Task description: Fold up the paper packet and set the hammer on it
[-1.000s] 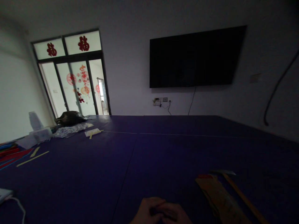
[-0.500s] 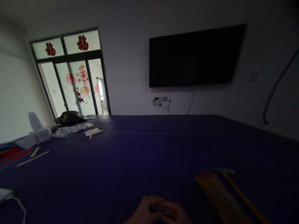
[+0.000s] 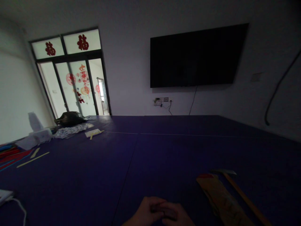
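Observation:
At the bottom middle of the head view, my left hand (image 3: 147, 211) and my right hand (image 3: 178, 214) are together over the purple tabletop (image 3: 98, 185). Their fingers are curled and touch each other. A dark patch shows between them, too dim to tell whether it is an object or shadow. To the right lies a long yellowish-brown pouch-like thing (image 3: 222, 196) with a red end. Beside it rests a hammer-like tool (image 3: 245, 199) with a wooden handle and a thin metal head. Neither hand touches these two.
At the left are red and blue strips (image 3: 14, 157), yellow strips (image 3: 33, 160), a clear plastic box (image 3: 41, 135), a black bag (image 3: 70, 118) and patterned packets (image 3: 72, 131). A white device (image 3: 5, 196) with a cable sits near the left edge. A television (image 3: 195, 59) hangs on the wall.
My hands stay together in nearly the same place, with only a slight shift of the fingers. The things on the table have not moved.

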`<state>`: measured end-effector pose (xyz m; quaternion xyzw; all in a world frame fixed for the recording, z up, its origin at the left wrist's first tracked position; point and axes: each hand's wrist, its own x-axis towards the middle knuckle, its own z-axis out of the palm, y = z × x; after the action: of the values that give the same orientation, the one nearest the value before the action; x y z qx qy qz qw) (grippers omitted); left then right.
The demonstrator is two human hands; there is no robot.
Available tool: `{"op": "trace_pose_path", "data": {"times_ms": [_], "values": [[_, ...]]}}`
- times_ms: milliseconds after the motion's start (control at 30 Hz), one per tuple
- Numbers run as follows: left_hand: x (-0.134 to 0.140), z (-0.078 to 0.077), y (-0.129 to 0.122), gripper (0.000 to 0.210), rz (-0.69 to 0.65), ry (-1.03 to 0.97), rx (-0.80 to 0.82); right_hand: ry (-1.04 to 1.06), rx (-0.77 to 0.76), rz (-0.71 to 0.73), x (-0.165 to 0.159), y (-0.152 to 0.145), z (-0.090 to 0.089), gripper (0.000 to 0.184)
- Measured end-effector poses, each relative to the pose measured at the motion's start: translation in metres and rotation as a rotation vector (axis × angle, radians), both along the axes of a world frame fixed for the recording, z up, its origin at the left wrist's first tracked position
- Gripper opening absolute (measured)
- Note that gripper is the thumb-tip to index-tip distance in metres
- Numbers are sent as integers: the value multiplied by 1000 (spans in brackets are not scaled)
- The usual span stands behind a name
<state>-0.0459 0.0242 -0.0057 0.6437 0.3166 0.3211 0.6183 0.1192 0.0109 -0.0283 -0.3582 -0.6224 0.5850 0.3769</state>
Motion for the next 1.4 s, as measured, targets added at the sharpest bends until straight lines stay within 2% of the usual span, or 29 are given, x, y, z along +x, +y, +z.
{"op": "trace_pose_path", "data": {"times_ms": [167,333,533,633,700,800,967,1100,1267,1400], "values": [[1,2,0,30,-27,-10,15,72,-7,75,0,0,6,34],[1,4,-1,33,-23,6,17,23,-20,1,0,0,4,36],[2,6,-2,33,-32,-26,6,51,0,46,-1,1,3,31],[3,9,-3,31,-23,-40,5,45,26,-18,-2,0,2,27],[3,12,-3,29,-18,-45,22,15,50,-54,-3,-1,5,23],[3,15,-4,29,-22,-53,54,-59,109,-34,-4,-2,15,23],[2,9,-3,32,-17,-27,57,-170,194,-30,-4,-4,25,28],[2,5,-2,35,-34,-31,17,-183,208,-28,-3,-2,20,26],[1,8,-1,38,-34,-42,43,-143,192,-51,-4,-1,12,30],[0,4,0,37,32,12,79,-107,151,-79,-4,0,11,32]]}}
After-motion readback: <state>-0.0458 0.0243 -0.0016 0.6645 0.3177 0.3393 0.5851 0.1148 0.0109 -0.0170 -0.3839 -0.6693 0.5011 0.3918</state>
